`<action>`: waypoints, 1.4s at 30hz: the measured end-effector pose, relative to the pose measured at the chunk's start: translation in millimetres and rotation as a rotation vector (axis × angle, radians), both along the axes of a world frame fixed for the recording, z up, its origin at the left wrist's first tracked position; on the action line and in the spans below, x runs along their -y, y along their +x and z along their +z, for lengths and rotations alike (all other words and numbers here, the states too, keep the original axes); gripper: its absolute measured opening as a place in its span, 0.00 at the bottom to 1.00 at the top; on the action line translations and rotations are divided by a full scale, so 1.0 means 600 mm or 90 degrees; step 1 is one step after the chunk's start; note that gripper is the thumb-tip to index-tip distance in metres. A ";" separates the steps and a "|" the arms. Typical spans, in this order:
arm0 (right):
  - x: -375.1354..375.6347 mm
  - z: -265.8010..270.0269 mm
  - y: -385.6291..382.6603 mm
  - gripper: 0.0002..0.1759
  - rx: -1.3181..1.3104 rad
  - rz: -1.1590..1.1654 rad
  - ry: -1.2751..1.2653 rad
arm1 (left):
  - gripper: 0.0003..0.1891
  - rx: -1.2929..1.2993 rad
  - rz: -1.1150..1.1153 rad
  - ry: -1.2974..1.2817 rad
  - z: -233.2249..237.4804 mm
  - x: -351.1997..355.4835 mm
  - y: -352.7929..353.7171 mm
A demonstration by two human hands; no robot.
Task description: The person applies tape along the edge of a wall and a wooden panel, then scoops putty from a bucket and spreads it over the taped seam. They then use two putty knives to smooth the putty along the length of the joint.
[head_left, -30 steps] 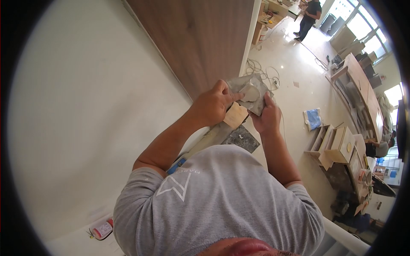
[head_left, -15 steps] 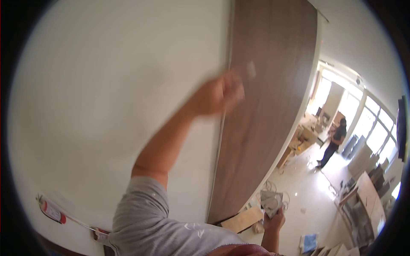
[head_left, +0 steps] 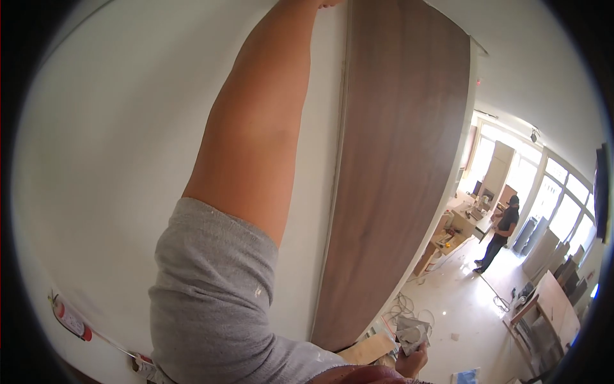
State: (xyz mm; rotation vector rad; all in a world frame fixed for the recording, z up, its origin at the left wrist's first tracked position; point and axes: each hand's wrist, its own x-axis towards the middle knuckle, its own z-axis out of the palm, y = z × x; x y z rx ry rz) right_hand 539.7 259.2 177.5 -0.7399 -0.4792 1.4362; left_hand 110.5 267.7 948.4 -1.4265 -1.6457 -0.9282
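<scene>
One bare arm in a grey sleeve stretches up along the white wall [head_left: 153, 128], left of a brown wood-grain panel [head_left: 396, 160]. Only a sliver of my left hand [head_left: 329, 3] shows at the top edge, by the panel's upper left edge; most of its fingers and anything in it are out of view. Low down, right of the panel, my right hand [head_left: 412, 360] is closed on a crumpled greyish sheet or pouch [head_left: 412, 334].
A person [head_left: 502, 233] in dark clothes stands farther back near bright windows. Cluttered workbenches [head_left: 470, 221], leaning boards [head_left: 556, 304] and coiled cable [head_left: 401, 307] are at the right. A fire extinguisher [head_left: 69, 320] is at the lower left.
The left hand has risen from beside the panel to the top edge, mostly leaving view. The right hand sits slightly lower, still holding the greyish item. The view has shifted a little.
</scene>
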 end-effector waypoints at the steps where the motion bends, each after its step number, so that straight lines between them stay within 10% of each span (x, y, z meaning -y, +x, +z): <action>1: -0.003 -0.012 0.006 0.17 0.008 -0.017 -0.010 | 0.43 0.001 0.000 -0.028 0.010 -0.007 -0.002; 4: 0.016 -0.001 -0.001 0.26 0.317 -0.103 0.042 | 0.46 -0.004 0.015 -0.069 0.039 -0.022 -0.008; 6: 0.047 0.030 -0.015 0.35 0.903 -0.207 0.190 | 0.47 -0.003 0.039 -0.093 0.058 -0.038 -0.010; 9: 0.024 0.002 -0.016 0.34 0.687 -0.157 0.140 | 0.47 0.016 0.082 -0.122 0.070 -0.047 -0.004; 24: 0.009 0.010 -0.041 0.21 0.808 -0.141 0.173 | 0.40 -0.009 0.030 -0.083 -0.007 0.018 0.021; 27: -0.025 -0.029 -0.032 0.17 0.162 -0.030 -0.001 | 0.43 0.009 0.091 -0.104 0.021 0.014 0.021; 42: -0.033 -0.031 -0.037 0.24 0.019 -0.037 -0.148 | 0.45 0.022 0.026 -0.070 -0.004 0.037 0.032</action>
